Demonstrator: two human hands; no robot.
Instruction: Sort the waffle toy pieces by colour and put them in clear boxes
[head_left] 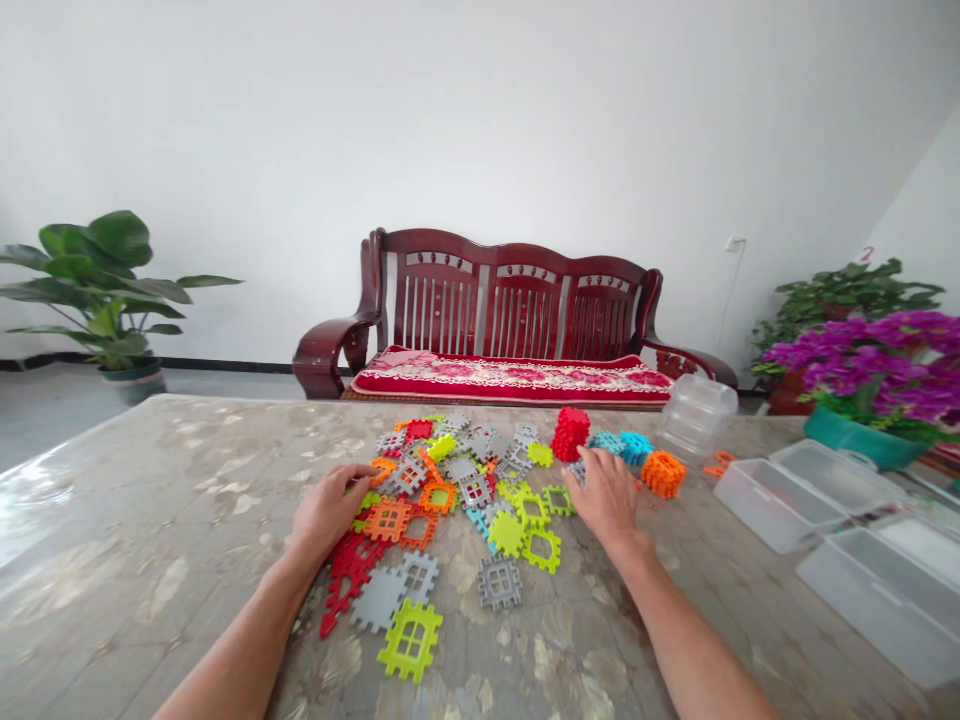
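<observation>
Many toothed pieces [507, 534], spread on the table [112, 560] | your left hand [330, 508]: fingers curled at an orange piece [384, 467], pinch indeterminate | your right hand [606, 492]: fingers bent beside the red stack [571, 432], closure hidden | grip flat faces lightly, lest interlocked teeth drag neighbours.

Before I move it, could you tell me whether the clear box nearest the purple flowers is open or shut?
Open: the box's top is uncovered, and its lid lies folded back.
</observation>
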